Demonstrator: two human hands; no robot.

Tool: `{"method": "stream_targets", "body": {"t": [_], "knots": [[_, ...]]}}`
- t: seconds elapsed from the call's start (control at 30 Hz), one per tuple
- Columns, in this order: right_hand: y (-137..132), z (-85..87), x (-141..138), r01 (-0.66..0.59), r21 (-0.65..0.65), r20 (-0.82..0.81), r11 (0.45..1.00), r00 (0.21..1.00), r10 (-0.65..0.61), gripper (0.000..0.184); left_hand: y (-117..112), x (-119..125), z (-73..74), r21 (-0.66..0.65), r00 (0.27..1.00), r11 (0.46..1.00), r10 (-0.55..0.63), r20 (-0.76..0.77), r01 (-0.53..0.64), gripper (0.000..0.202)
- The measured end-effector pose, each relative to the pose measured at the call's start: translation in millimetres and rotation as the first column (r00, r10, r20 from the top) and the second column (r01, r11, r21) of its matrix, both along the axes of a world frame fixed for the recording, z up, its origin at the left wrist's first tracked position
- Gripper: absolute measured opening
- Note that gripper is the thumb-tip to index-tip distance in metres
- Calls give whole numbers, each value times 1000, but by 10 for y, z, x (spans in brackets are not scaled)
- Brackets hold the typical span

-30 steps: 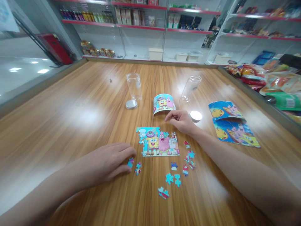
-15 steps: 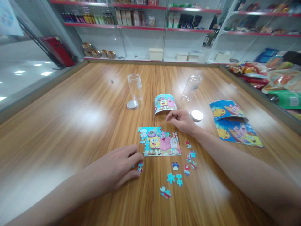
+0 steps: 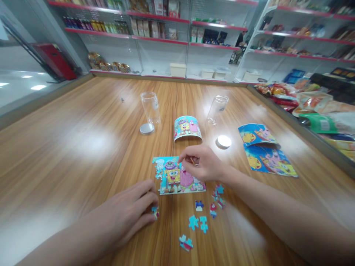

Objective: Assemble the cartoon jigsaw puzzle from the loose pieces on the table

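We see the partly joined puzzle [image 3: 169, 186] lying flat on the tabletop [image 3: 105, 159], with the curved picture card [image 3: 188, 129] standing just beyond it, presumably so its image faces us for comparison, and loose pieces [image 3: 193, 222] spread on the near side, likely so each shape shows. Our left hand [image 3: 137, 208] is curled, thumb and fingers narrowly apart beside a small piece [image 3: 155, 213]; our right hand [image 3: 203, 162] bends over the puzzle's right part, fingers drawn close, and we cannot tell whether either grips anything.

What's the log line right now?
left hand: at loose piece, grip unclear | right hand: over puzzle | puzzle: unfinished | other pieces: lying loose
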State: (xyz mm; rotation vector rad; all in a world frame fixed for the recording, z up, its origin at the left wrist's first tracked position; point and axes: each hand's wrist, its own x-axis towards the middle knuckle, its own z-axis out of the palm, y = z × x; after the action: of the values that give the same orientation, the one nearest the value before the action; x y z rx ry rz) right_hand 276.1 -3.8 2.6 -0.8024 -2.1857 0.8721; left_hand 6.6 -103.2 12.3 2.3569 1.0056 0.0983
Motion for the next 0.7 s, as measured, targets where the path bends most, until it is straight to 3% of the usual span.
{"method": "stream_targets", "body": {"t": [0.07, 0.17, 0.4, 0.5, 0.6, 0.7], "knots": [[-199, 115, -102, -90, 85, 166, 992, 983, 75, 13, -6, 4, -1, 24, 1000, 1000, 0, 17, 0, 13], [-448, 182, -226, -155, 111, 353, 982, 930, 107, 11, -18, 23, 2, 43, 999, 999, 0, 47, -2, 9], [-673, 10, -394, -238, 83, 471, 968, 865, 172, 23, -78, 110, -59, 14, 990, 1000, -16, 137, 14, 10], [-620, 101, -359, -241, 17, 492, 970, 847, 202, 17, -81, 150, -11, 63, 987, 998, -12, 159, 2, 14], [-373, 279, -178, -142, -45, 426, 989, 892, 148, 9, -48, 165, 81, 232, 993, 973, -44, 107, 19, 14], [12, 364, 107, -53, -124, 348, 991, 933, 94, 8, 1, 137, 118, 409, 995, 908, -94, -17, 92, 45]]}}
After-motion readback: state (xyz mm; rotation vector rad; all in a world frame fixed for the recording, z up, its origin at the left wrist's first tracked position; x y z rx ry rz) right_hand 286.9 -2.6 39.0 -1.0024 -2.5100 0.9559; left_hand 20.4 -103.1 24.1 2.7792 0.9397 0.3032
